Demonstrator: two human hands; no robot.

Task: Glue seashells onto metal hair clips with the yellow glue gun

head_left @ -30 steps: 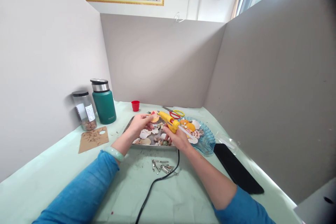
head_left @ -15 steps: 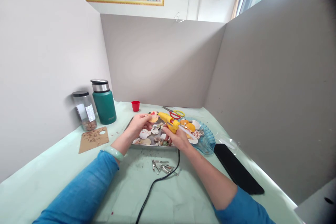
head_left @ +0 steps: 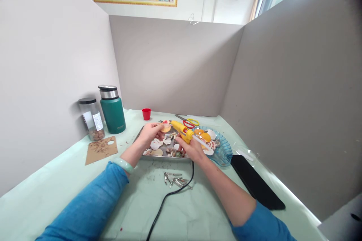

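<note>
Left hand (head_left: pixel 152 132): narrow pinch on an orange-and-pink shell (head_left: pixel 166 126), held above the far left part of the metal tray (head_left: pixel 166 158). Right hand (head_left: pixel 192 148): wrapped round the yellow glue gun (head_left: pixel 182 130), nozzle pointing far-left, right beside the shell. Can't tell if nozzle and shell touch. Translucent glue stick (head_left: pixel 202 142) pokes out the gun's back end, toward near right.

Tray sits under the 2 hands, loose pale shells (head_left: pixel 156 144) in it, plus a cluster of small ones at its near edge, too small to sort. Just right of it: blue ribbed dish (head_left: pixel 225 153) with orange, white and speckled shells. Scissors (head_left: pixel 189 122) with 1 red and 1 yellow handle loop lie on the far side, between tray and dish.

Near side of tray: small pile of metal clips (head_left: pixel 175 180) on the green-covered counter (head_left: pixel 132 207). Black cable (head_left: pixel 166 196) crosses the pile's right part, runs to the near edge.

Far left: red cup (head_left: pixel 146 114). Left: green bottle (head_left: pixel 112 115), upright, next to a black-lidded jar (head_left: pixel 92 119), with a brown board (head_left: pixel 101 151) lying nearer. Right: flat black slab (head_left: pixel 257 182), clear plastic (head_left: pixel 245 154) beside its far end.
</note>
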